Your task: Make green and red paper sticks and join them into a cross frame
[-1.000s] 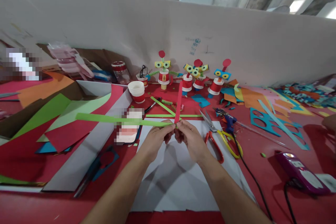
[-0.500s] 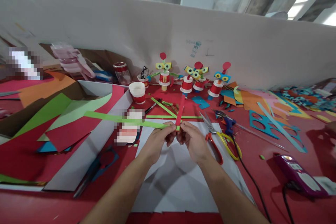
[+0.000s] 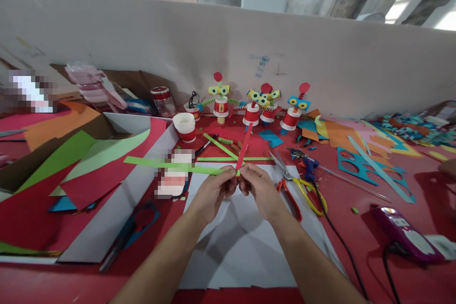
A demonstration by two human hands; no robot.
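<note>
A long green paper strip (image 3: 178, 166) stretches leftward from my left hand (image 3: 218, 192), whose thumb and fingers pinch its right end. There it meets a red paper strip (image 3: 244, 147) that points up and away. My right hand (image 3: 257, 189) is closed on the same joint, fingertips on the folded strips. Both hands are close together above white paper (image 3: 238, 247). Behind them, another green strip (image 3: 213, 158) lies across the red table, and a slanting green strip (image 3: 219, 145) lies near it.
An open box (image 3: 103, 213) of coloured paper stands left. Scissors (image 3: 285, 173) with red and yellow handles, a blue glue gun (image 3: 311, 167) and its cord lie right. Behind are white cups (image 3: 184, 124) and several cup figures (image 3: 251, 115). A purple power strip (image 3: 409, 237) lies far right.
The view has shifted slightly. Both hands still pinch the strips at their joint, and the long green strip's free left end has drawn a little closer to my left hand.
</note>
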